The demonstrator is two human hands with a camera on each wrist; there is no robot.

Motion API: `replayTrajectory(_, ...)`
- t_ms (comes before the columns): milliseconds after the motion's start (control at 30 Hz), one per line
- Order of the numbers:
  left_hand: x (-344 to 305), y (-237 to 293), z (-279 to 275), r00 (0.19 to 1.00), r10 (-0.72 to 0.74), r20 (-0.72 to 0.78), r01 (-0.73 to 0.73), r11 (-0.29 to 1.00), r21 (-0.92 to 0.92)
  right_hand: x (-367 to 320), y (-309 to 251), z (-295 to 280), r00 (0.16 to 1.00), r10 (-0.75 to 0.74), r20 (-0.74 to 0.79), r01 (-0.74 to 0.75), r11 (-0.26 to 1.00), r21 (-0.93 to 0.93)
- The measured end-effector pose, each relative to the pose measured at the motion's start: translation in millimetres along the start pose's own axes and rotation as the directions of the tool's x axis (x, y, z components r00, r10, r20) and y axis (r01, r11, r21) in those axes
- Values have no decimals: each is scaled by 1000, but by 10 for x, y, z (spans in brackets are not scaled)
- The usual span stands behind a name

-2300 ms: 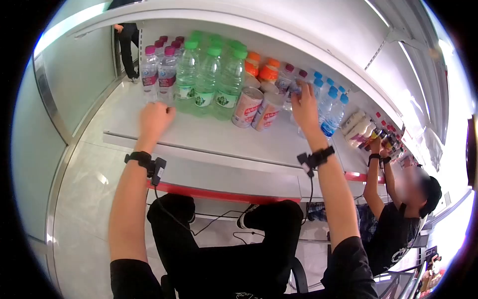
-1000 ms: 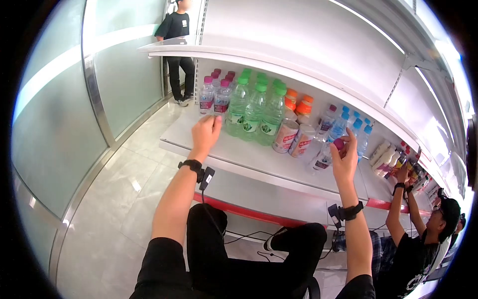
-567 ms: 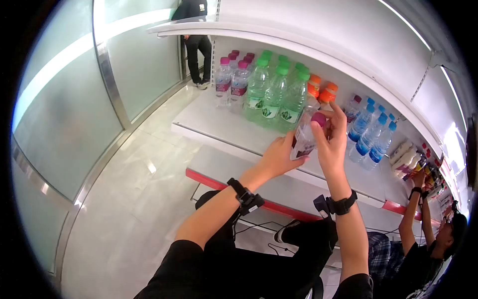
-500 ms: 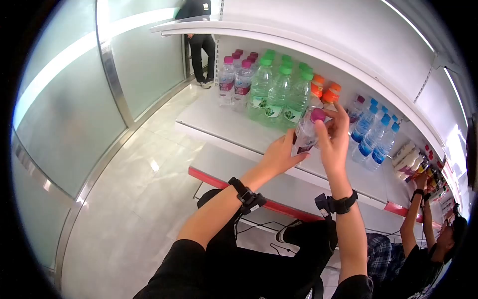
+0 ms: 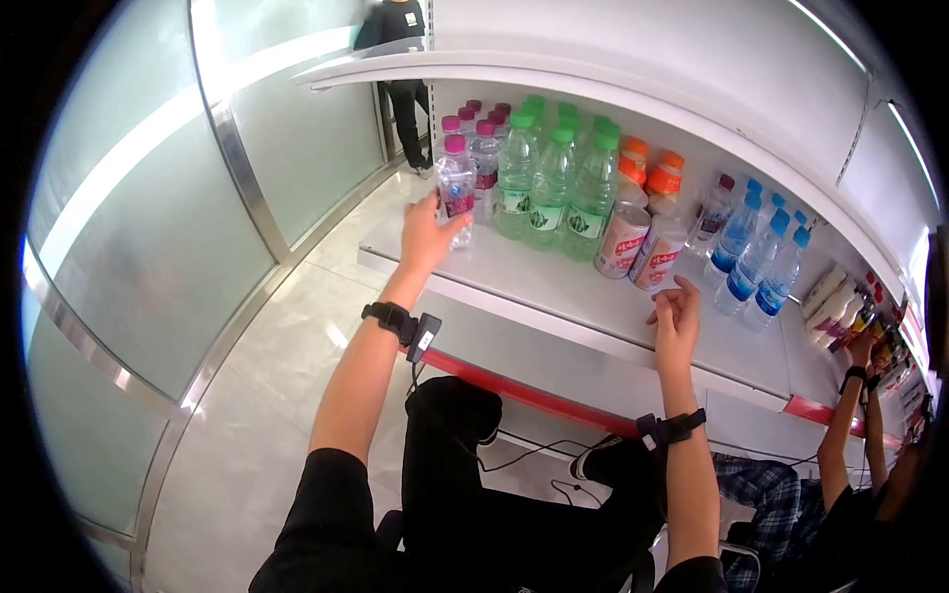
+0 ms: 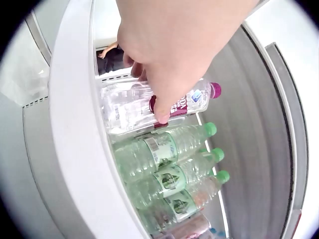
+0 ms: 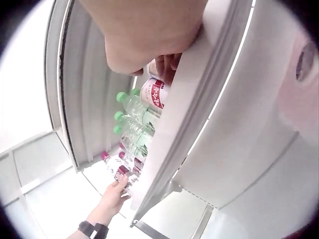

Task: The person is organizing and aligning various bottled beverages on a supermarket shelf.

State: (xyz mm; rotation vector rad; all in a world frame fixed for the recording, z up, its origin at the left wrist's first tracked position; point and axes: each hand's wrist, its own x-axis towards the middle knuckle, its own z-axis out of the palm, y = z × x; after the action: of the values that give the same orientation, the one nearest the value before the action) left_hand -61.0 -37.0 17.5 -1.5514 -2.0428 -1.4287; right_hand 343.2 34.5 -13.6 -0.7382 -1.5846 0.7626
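My left hand [image 5: 425, 237] grips a clear water bottle [image 5: 456, 183] with a pink cap and a dark pink label. In the head view it is upright at the left end of the shelf, in front of other pink-capped bottles [image 5: 484, 153]. The left wrist view shows the thumb across the label of the bottle [image 6: 129, 107]; most other fingers are hidden behind it. My right hand [image 5: 677, 321] holds nothing, its fingers loosely bent near the shelf's front edge. Just behind it are pink-and-white cans [image 5: 660, 252].
Green-capped bottles [image 5: 554, 193] stand right of the pink-capped ones. Beyond are orange-capped bottles [image 5: 665, 176], a lone dark-capped bottle [image 5: 710, 217] and blue-capped bottles [image 5: 756, 262]. An upper shelf [image 5: 554, 94] overhangs the rows. Another person's arm [image 5: 835, 435] reaches in at far right.
Both hands had the bottle in front of the cans. The left hand has carried it left to the pink-capped group, while the right hand has let go and dropped lower.
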Motion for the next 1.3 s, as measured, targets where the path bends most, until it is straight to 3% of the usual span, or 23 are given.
replayTrajectory(67, 40, -15, 16, 999, 10, -49, -5, 996, 90, -2, -27, -30, 1000, 1, 1, -1, 1000, -2)
replayTrajectory(133, 66, 20, 26, 984, -153, -91, 154, 988, 3, 6, -44, -54, 999, 38, 23, -38, 999, -8)
replayTrajectory(167, 57, -18, 61, 984, -154, -90, 156, 988, 9, 1, -34, -45, 999, 42, 25, -42, 999, -3)
replayTrajectory(233, 42, -140, 195, 975, -144, -168, 113, 977, -182, 2, -2, -33, 1000, 30, 1, -30, 999, 41)
replayTrajectory(433, 30, -212, 280, 963, 31, -266, -42, 999, -35, -7, -17, -24, 1000, 14, -1, -14, 999, 45)
replayTrajectory(567, -17, 1, 210, 971, 1, -240, 2, 1000, 15, -11, -21, -27, 1000, 14, 3, -14, 1000, 14)
replayTrajectory(633, -5, -41, 239, 970, -81, -229, 88, 996, 21, -12, -23, -29, 1000, 5, -1, -5, 1000, 18)
replayTrajectory(767, 5, -166, 271, 969, -18, -248, 22, 1000, 14, -12, -14, -31, 1000, 10, -1, -10, 1000, 18)
replayTrajectory(833, 9, -134, 207, 990, -119, -73, 107, 982, -153, -9, -3, -30, 1000, -1, -4, 1, 1000, 16)
replayTrajectory(967, 16, -127, 217, 994, -76, -77, 63, 985, -162, -3, 13, -45, 1000, -17, 8, 17, 1000, -16)
replayTrajectory(1067, 32, -249, 298, 993, -40, -112, 39, 999, -15, -9, -15, -32, 1000, 22, 11, -22, 999, -30)
replayTrajectory(1167, 22, -257, 306, 988, -1, -154, -3, 1000, -29, -4, 9, -34, 1000, 11, 27, -10, 999, -37)
replayTrajectory(1300, 22, -200, 233, 996, -23, -83, 7, 982, -187, -7, 20, -26, 999, 22, 24, -21, 999, -39)
